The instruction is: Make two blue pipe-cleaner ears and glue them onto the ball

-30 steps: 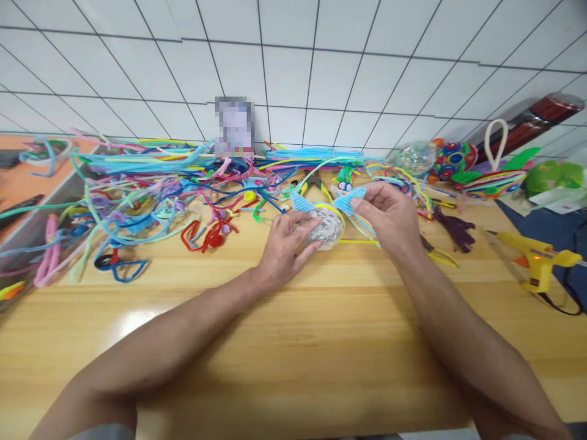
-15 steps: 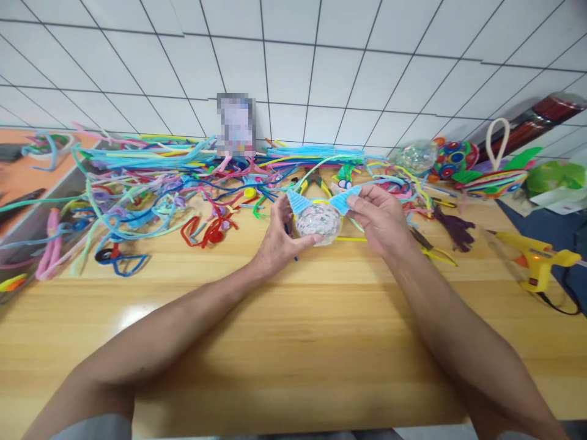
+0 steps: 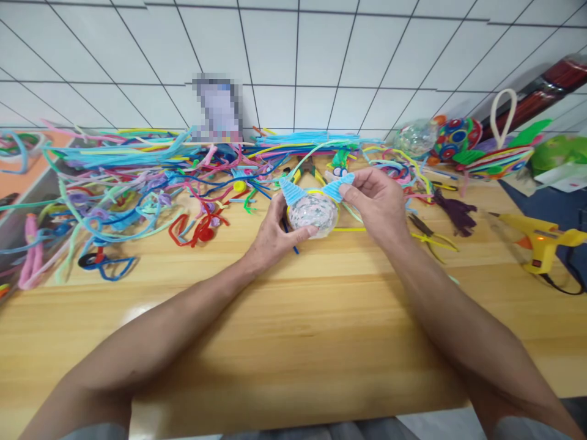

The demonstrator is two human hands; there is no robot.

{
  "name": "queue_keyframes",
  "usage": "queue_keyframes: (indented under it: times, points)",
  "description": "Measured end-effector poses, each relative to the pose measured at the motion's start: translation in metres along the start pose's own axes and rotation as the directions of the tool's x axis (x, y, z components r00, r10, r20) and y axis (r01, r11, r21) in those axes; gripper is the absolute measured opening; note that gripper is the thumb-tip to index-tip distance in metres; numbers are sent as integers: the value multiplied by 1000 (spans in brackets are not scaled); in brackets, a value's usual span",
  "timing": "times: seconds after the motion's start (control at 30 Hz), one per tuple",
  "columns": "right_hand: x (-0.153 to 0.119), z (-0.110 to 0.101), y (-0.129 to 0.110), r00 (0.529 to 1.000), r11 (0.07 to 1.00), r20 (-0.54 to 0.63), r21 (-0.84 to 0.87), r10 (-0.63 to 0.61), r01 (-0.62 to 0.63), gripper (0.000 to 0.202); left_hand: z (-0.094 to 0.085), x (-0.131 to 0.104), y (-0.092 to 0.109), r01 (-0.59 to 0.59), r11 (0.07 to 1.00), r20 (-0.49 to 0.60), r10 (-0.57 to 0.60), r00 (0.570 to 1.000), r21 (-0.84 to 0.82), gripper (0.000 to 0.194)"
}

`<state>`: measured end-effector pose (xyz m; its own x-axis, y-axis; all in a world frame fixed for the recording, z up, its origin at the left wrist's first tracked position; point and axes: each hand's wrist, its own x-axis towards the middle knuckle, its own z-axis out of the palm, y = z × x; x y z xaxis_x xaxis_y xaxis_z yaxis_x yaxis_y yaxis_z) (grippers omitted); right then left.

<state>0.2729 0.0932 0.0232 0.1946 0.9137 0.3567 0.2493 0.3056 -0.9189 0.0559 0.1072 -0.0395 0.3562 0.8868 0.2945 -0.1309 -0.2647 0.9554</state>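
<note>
My left hand is closed around the left side of a clear ball with pale, glittery filling, its thumb across the lower front. A yellow pipe cleaner runs along the ball's top. On the upper left of the ball stands a blue ribbed triangle, pointing up. Between thumb and fingers, my right hand pinches a second blue triangle against the ball's upper right. Whether that one is fixed to the ball I cannot tell.
Pipe cleaners in many colours lie heaped along the tiled wall. Pliers lie right of my right hand, near a purple tassel. A yellow glue gun lies far right. Decorated balls stand at the back right.
The view has tilted down and shifted slightly to the right. Both hands keep their hold on the ball and the right triangle, with little other visible change.
</note>
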Motion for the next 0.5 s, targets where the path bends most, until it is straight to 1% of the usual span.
queue_keyframes:
  times: [0.17,0.3,0.5]
  points:
    - [0,-1,2,1000,999,-8,-32,-8,8,16,0,0,-1,3,1000,6,-3,1000,4,86]
    - [0,-1,2,1000,999,-6,-37,-15,15,17,0,0,-1,1,1000,8,-1,1000,26,82]
    - [-1,-1,2,1000,999,-7,-40,-8,8,19,-1,0,1,-1,999,9,0,1000,37,81]
